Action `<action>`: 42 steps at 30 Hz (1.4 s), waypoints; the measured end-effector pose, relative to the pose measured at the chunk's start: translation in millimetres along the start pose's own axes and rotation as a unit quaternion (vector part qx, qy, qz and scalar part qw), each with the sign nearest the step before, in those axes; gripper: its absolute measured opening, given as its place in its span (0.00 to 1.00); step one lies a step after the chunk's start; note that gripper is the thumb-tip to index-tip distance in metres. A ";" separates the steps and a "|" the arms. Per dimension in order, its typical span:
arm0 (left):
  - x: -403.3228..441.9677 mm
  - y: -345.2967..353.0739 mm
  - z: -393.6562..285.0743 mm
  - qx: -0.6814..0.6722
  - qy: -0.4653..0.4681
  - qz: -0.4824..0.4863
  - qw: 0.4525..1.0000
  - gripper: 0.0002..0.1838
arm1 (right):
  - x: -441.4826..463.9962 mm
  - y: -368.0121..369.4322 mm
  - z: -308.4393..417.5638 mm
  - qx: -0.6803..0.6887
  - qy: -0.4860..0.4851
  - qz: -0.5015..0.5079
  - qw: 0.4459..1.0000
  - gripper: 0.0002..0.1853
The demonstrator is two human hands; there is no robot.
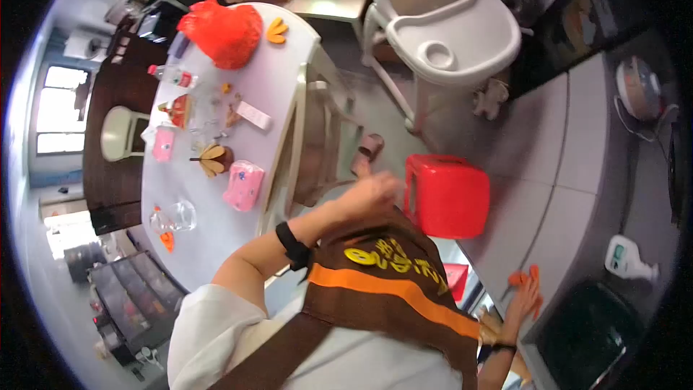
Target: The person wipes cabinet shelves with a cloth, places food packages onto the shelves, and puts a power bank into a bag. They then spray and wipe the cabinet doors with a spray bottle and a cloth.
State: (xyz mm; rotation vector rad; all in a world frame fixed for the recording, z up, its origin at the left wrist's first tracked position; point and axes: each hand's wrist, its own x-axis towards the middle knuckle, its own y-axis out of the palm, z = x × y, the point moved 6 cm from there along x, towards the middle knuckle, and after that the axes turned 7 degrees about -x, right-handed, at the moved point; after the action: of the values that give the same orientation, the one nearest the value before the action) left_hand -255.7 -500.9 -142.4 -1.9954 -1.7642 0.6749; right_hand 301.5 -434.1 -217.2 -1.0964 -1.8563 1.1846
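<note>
My right hand presses on a crumpled orange cloth on the grey tiled counter, with parts of the cloth showing around the fingers. My left hand is raised in front of my brown apron, near the red plastic stool. That hand looks loosely curled, but its fingers are smeared by motion. I see nothing clearly in it. A dark band circles each wrist.
A white high chair stands ahead. On the left table are a red plastic bag, a pink tissue pack and bottles. The counter holds a white bottle beside a dark sink. A pink slipper lies on the floor.
</note>
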 end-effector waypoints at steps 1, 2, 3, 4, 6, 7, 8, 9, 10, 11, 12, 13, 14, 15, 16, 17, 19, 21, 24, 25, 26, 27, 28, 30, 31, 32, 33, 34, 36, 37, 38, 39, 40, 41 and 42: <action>17.0 -7.9 -3.4 0.017 0.047 -0.039 0.998 0.14 | 3.3 16.8 -16.0 0.086 0.036 0.091 0.991 0.21; 26.6 -19.3 1.0 0.024 0.089 -0.063 0.994 0.15 | 52.6 4.4 -4.2 0.177 0.085 0.169 0.966 0.19; 33.0 -32.6 -14.2 -0.033 0.042 -0.097 0.994 0.13 | 66.7 10.7 -1.7 -0.011 -0.004 0.170 0.985 0.19; 41.0 -40.4 -8.0 -0.030 0.022 -0.105 0.994 0.12 | 94.9 -7.9 8.2 0.159 0.076 0.199 0.964 0.14; 50.7 -51.5 -10.9 0.036 -0.022 -0.108 0.993 0.11 | 112.8 -17.3 31.5 0.308 0.231 0.255 0.887 0.22; 50.2 -47.2 2.3 0.021 -0.046 -0.124 0.991 0.10 | 118.4 -26.2 43.2 0.407 0.272 0.266 0.830 0.25; 49.5 -43.3 5.2 0.038 -0.045 -0.123 0.991 0.11 | 112.8 0.3 50.0 0.433 0.260 0.324 0.800 0.28; 48.8 -34.2 11.3 0.046 -0.061 -0.100 0.992 0.11 | 103.3 40.1 64.9 0.460 0.243 0.380 0.764 0.31; 47.1 -15.7 25.5 0.038 -0.081 -0.082 0.993 0.12 | 95.6 73.8 74.9 0.411 0.192 0.340 0.824 0.32; 43.6 2.7 40.9 0.032 -0.101 -0.062 0.992 0.13 | 88.9 96.6 88.4 0.358 0.139 0.298 0.874 0.33; 44.2 17.7 37.9 0.025 -0.074 -0.050 0.996 0.14 | 90.1 108.5 99.0 0.364 0.146 0.298 0.870 0.33; 49.4 31.8 37.0 0.017 -0.046 -0.037 0.998 0.16 | 96.9 118.4 116.6 0.370 0.112 0.282 0.878 0.34; 58.0 41.3 33.7 0.040 -0.065 -0.013 0.997 0.19 | 100.7 120.6 133.6 0.372 0.078 0.271 0.884 0.34; 71.2 47.8 31.5 0.041 -0.064 -0.005 0.997 0.19 | 113.0 112.8 146.2 0.374 0.085 0.275 0.882 0.34; 89.7 47.8 29.9 0.069 -0.042 -0.021 0.997 0.21 | 132.4 100.9 163.7 0.352 0.075 0.334 0.871 0.34; 108.2 46.9 28.0 0.097 -0.021 -0.035 0.994 0.24 | 145.5 97.7 179.8 0.330 0.064 0.393 0.856 0.35; 163.9 40.5 16.7 0.199 0.017 -0.048 0.979 0.28 | 171.1 128.8 213.2 0.311 0.048 0.392 0.865 0.34; 229.2 34.5 17.3 0.294 0.068 -0.063 0.951 0.32 | 205.2 155.0 241.3 0.289 0.041 0.388 0.874 0.34; 306.4 36.8 63.9 0.323 0.078 -0.083 0.939 0.42 | 232.7 189.0 276.7 0.205 0.038 0.406 0.890 0.35; 325.8 37.3 92.8 0.332 0.059 -0.104 0.936 0.45 | 240.1 201.4 285.9 0.201 0.052 0.413 0.887 0.35; 334.6 39.2 121.6 0.339 0.029 -0.123 0.932 0.47 | 240.4 210.4 292.9 0.156 0.055 0.423 0.891 0.33; 342.5 41.3 150.6 0.352 -0.044 -0.092 0.930 0.45 | 243.2 218.4 297.1 0.109 0.057 0.431 0.894 0.31; 345.0 42.7 163.5 0.357 -0.005 -0.115 0.927 0.44 | 249.7 229.0 300.4 0.099 0.059 0.442 0.890 0.31; 338.9 43.0 171.7 0.363 0.047 -0.145 0.919 0.42 | 244.5 234.4 308.1 0.048 0.066 0.448 0.890 0.28; 338.9 41.8 171.5 0.363 0.061 -0.162 0.916 0.41 | 233.2 230.2 309.6 0.042 0.066 0.463 0.883 0.28; 338.6 40.8 169.1 0.355 0.063 -0.164 0.918 0.40 | 230.0 228.8 306.5 0.028 0.074 0.462 0.883 0.27; 339.6 41.8 169.6 0.348 0.061 -0.165 0.921 0.40 | 231.3 226.2 304.1 0.014 0.080 0.456 0.886 0.26; 339.1 41.8 169.4 0.345 0.055 -0.167 0.922 0.38 | 223.9 224.8 302.8 0.010 0.080 0.457 0.886 0.26; 338.4 42.1 171.9 0.341 0.047 -0.159 0.925 0.37 | 184.3 231.9 292.0 0.034 0.112 0.480 0.870 0.27; 339.4 42.3 172.8 0.337 0.050 -0.163 0.926 0.37 | 160.0 237.6 286.7 0.046 0.114 0.477 0.870 0.27; 340.8 43.5 174.1 0.336 0.055 -0.162 0.926 0.37 | 131.6 237.2 282.3 0.057 0.116 0.474 0.871 0.27; 340.2 44.9 175.5 0.336 0.059 -0.162 0.926 0.38 | 95.3 228.2 282.9 0.072 0.117 0.499 0.856 0.25; 338.3 47.3 173.0 0.335 0.061 -0.173 0.924 0.38 | 61.1 220.7 280.9 0.088 0.116 0.517 0.844 0.24; 340.4 46.6 173.9 0.346 0.064 -0.173 0.920 0.39 | 34.5 216.4 283.0 0.075 0.111 0.513 0.848 0.25; 339.9 47.9 174.7 0.356 0.068 -0.166 0.917 0.39 | 5.0 217.6 284.6 0.092 0.118 0.511 0.847 0.26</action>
State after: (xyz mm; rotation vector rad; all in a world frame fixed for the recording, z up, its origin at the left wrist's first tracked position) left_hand -289.3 -174.6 -344.2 -1.1898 -1.4317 0.8751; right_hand 119.5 -482.2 -522.1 -2.1030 -0.8706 1.6186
